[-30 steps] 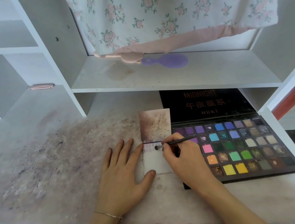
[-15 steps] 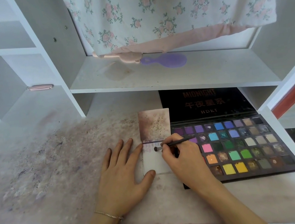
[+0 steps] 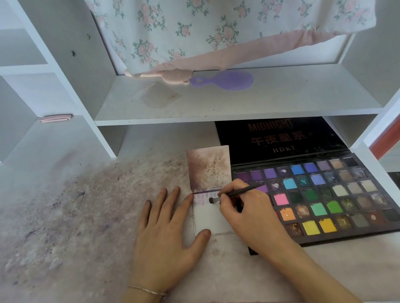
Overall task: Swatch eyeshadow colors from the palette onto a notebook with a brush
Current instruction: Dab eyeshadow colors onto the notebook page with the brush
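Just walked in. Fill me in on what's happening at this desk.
A person is swatching eyeshadow. The right hand pinches a thin brush, its tip on the top of the lower page of a small open notebook, where a pale purple band of swatches already runs. The left hand lies flat, fingers spread, holding the notebook's left edge down. The open palette sits just to the right on the stained desk.

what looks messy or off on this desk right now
The desk top left of the notebook is smeared with purplish-brown powder stains, like eyeshadow fallout. The notebook's upper page is blotched the same way. Several pans in the palette look cracked or dug out.
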### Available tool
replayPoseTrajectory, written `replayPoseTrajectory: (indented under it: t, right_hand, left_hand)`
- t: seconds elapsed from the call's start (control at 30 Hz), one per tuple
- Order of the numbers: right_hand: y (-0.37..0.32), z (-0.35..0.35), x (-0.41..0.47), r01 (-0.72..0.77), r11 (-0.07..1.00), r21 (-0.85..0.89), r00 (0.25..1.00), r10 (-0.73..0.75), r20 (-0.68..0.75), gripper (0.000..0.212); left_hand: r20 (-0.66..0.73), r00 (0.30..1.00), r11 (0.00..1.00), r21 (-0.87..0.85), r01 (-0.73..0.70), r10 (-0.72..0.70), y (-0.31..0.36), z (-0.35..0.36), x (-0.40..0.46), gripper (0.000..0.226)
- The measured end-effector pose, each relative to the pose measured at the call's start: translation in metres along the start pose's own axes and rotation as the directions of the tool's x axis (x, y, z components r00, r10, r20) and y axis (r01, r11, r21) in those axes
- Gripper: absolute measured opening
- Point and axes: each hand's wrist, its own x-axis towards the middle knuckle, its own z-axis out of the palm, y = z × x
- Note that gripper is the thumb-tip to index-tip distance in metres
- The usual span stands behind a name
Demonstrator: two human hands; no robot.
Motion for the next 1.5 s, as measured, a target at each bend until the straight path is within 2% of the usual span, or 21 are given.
replayPoseTrajectory:
  t: [0.2, 0.3, 0.43, 0.6, 0.7, 0.83, 0.93, 1.27, 1.4, 1.5]
  right_hand:
    - [0.0, 0.0, 0.0, 0.02, 1.0, 0.008, 1.0, -0.02, -0.006, 0.016]
    - [-0.001, -0.002, -0.001, 0.02, 0.999, 0.032, 1.0, -0.019, -0.013, 0.023]
    - [-0.003, -0.007, -0.003, 0.054, 0.987, 0.149, 0.985, -0.027, -0.173, 0.03]
    - [0.004, -0.023, -0.011, 0.052, 0.975, 0.218, 0.962, 0.01, -0.272, 0.025]
    - [0.009, -0.038, -0.02, 0.085, 0.969, 0.232, 0.935, 0.003, -0.355, 0.028]
    - [0.02, -0.056, -0.033, 0.082, 0.973, 0.217, 0.9, 0.022, -0.436, 0.023]
    - [0.032, -0.067, -0.035, 0.053, 0.983, 0.175, 0.878, 0.038, -0.477, 0.036]
    - [0.046, -0.079, -0.025, 0.024, 0.989, 0.143, 0.89, 0.044, -0.454, 0.035]
    - [0.056, -0.095, -0.022, -0.049, 0.991, 0.128, 0.883, 0.103, -0.458, 0.031]
    - [0.065, -0.106, -0.019, -0.111, 0.994, 0.014, 0.862, 0.103, -0.497, 0.023]
  left_hand:
    - [0.009, 1.0, 1.0, 0.03, -0.001, 0.001, -0.001, 0.001, 0.0, 0.078]
    - [0.007, 1.0, 1.0, 0.019, -0.001, 0.001, -0.001, 0.001, 0.0, 0.078]
    - [0.011, 1.0, 1.0, 0.007, 0.0, 0.0, 0.0, -0.001, 0.0, 0.079]
    - [0.029, 1.0, 0.999, 0.032, 0.011, -0.012, 0.0, -0.003, 0.0, 0.082]
    - [0.041, 0.999, 0.999, 0.049, 0.022, -0.024, 0.001, -0.003, -0.001, 0.083]
    - [0.062, 0.997, 0.997, 0.064, 0.041, -0.045, 0.006, -0.002, -0.002, 0.088]
    - [0.077, 0.995, 0.996, 0.06, 0.062, -0.067, 0.012, 0.0, -0.001, 0.092]
    - [0.035, 0.995, 0.996, -0.008, 0.09, -0.09, 0.019, 0.004, -0.002, 0.091]
    - [0.014, 0.997, 0.996, -0.025, 0.081, -0.081, 0.018, 0.004, -0.001, 0.089]
    - [0.006, 0.997, 0.996, -0.024, 0.082, -0.082, 0.018, 0.004, -0.001, 0.088]
